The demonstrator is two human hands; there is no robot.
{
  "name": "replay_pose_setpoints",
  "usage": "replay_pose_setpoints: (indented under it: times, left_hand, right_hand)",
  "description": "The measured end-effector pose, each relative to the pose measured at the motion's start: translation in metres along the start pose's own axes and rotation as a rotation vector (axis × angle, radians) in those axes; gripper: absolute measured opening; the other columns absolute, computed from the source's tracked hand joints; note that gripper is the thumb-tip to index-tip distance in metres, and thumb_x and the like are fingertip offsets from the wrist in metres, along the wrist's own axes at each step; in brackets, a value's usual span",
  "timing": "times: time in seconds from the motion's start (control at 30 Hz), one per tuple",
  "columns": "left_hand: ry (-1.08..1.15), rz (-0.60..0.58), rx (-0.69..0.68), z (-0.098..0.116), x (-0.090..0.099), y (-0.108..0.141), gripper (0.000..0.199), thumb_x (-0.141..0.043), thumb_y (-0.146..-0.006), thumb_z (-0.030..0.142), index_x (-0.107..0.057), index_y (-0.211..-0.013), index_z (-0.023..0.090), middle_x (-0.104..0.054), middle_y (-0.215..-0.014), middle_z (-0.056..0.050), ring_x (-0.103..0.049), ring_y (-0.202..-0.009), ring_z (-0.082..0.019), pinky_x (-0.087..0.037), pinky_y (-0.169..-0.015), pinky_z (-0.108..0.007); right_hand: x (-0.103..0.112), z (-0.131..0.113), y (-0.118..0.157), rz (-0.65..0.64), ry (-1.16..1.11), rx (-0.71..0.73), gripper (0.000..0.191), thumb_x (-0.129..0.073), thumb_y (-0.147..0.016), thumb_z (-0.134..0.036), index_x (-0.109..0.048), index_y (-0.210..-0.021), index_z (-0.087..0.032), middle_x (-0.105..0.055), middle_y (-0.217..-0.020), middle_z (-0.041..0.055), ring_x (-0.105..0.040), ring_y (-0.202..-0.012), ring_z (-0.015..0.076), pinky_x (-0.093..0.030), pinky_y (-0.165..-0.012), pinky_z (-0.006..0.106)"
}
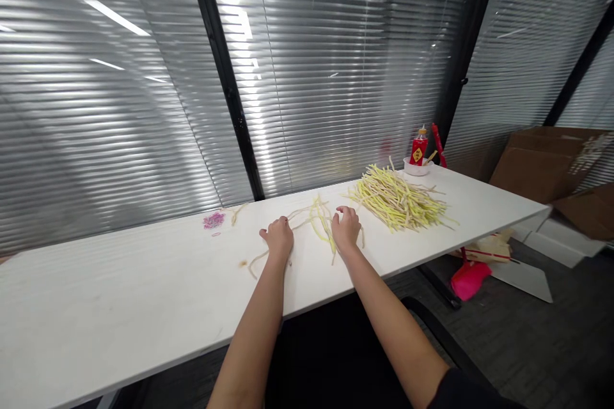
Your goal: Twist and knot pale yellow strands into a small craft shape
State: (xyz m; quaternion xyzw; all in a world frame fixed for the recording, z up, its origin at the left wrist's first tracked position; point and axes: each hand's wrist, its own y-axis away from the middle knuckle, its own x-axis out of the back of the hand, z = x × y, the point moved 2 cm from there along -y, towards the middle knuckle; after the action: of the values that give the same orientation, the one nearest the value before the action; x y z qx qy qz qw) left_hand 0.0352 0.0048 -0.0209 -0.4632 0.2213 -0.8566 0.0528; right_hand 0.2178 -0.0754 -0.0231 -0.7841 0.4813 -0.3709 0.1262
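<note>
On the white table (158,294), my left hand (279,236) lies with its fingers curled over a thin beige strand (259,257), whose end trails out toward the front left. My right hand (346,228) rests a little to the right, thumb and forefinger apart, beside a few loose pale yellow strands (318,220). These cross one another between the two hands. Further right is a large heap of yellow and beige strands (398,198). What the strands are made of I cannot make out. My palms are hidden from view.
Left of my hands lies a small pile of pink-purple rubber bands (213,220). A red-labelled bottle (419,147) stands in a white bowl (416,168) at the back right. Blinds (326,89) rise behind the table. Cardboard boxes (532,163) and a pink bag (470,280) sit beyond its right side.
</note>
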Motion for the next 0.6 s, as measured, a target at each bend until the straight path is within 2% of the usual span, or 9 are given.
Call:
replay_pose_setpoints:
  times: [0.13, 0.2, 0.3, 0.43, 0.53, 0.6]
  left_hand:
    - [0.464, 0.099, 0.066, 0.0, 0.001, -0.005, 0.021, -0.05, -0.082, 0.027, -0.063, -0.097, 0.019, -0.064, -0.083, -0.007, -0.056, -0.078, -0.019, -0.035, -0.08, -0.036]
    - [0.766, 0.084, 0.123, 0.002, 0.0, -0.007, 0.021, -0.058, -0.077, 0.03, -0.065, -0.092, 0.017, -0.064, -0.082, -0.007, -0.056, -0.074, -0.017, -0.04, -0.073, -0.03]
    - [1.134, -0.051, 0.29, 0.005, -0.003, -0.01, 0.024, -0.067, -0.069, 0.027, -0.066, -0.089, 0.014, -0.064, -0.082, -0.007, -0.056, -0.068, -0.013, -0.041, -0.062, -0.024]
    - [1.559, -0.198, 0.544, 0.008, -0.001, -0.011, 0.019, -0.067, -0.067, 0.011, -0.063, -0.085, 0.011, -0.061, -0.074, -0.003, -0.054, -0.056, -0.007, -0.039, -0.052, -0.019]
    - [1.861, -0.292, 0.652, 0.009, 0.003, -0.012, 0.01, -0.059, -0.074, 0.004, -0.059, -0.081, 0.01, -0.058, -0.068, -0.002, -0.055, -0.056, -0.007, -0.045, -0.056, -0.019]
    - [1.988, -0.324, 0.725, 0.008, 0.005, -0.013, 0.007, -0.053, -0.079, 0.003, -0.057, -0.08, 0.009, -0.058, -0.066, -0.002, -0.058, -0.059, -0.007, -0.049, -0.061, -0.02]
  right_hand:
    - [0.0, -0.005, 0.0, 0.014, -0.117, 0.104, 0.016, -0.045, -0.082, -0.021, -0.058, -0.091, -0.019, -0.059, -0.097, 0.0065, -0.051, -0.091, 0.0211, -0.033, -0.077, 0.032]
    - [0.0, -0.007, 0.0, 0.008, -0.158, 0.162, 0.015, -0.045, -0.083, -0.022, -0.058, -0.088, -0.018, -0.06, -0.092, 0.0058, -0.051, -0.087, 0.0197, -0.034, -0.076, 0.031]
    - [0.0, -0.01, 0.001, -0.008, -0.19, 0.216, 0.015, -0.045, -0.083, -0.023, -0.059, -0.085, -0.018, -0.061, -0.087, 0.0051, -0.052, -0.082, 0.0186, -0.035, -0.074, 0.03]
    - [-0.001, -0.013, 0.003, -0.067, -0.201, 0.303, 0.014, -0.048, -0.082, -0.023, -0.061, -0.086, -0.019, -0.063, -0.085, 0.0036, -0.054, -0.08, 0.0177, -0.035, -0.074, 0.03]
    - [-0.001, -0.017, 0.006, -0.116, -0.194, 0.397, 0.012, -0.052, -0.082, -0.022, -0.063, -0.085, -0.02, -0.064, -0.084, 0.0015, -0.055, -0.083, 0.0168, -0.033, -0.078, 0.03]
    - [-0.001, -0.019, 0.007, -0.14, -0.191, 0.448, 0.009, -0.055, -0.081, -0.022, -0.063, -0.084, -0.021, -0.064, -0.084, 0.0004, -0.055, -0.084, 0.0162, -0.031, -0.079, 0.03]
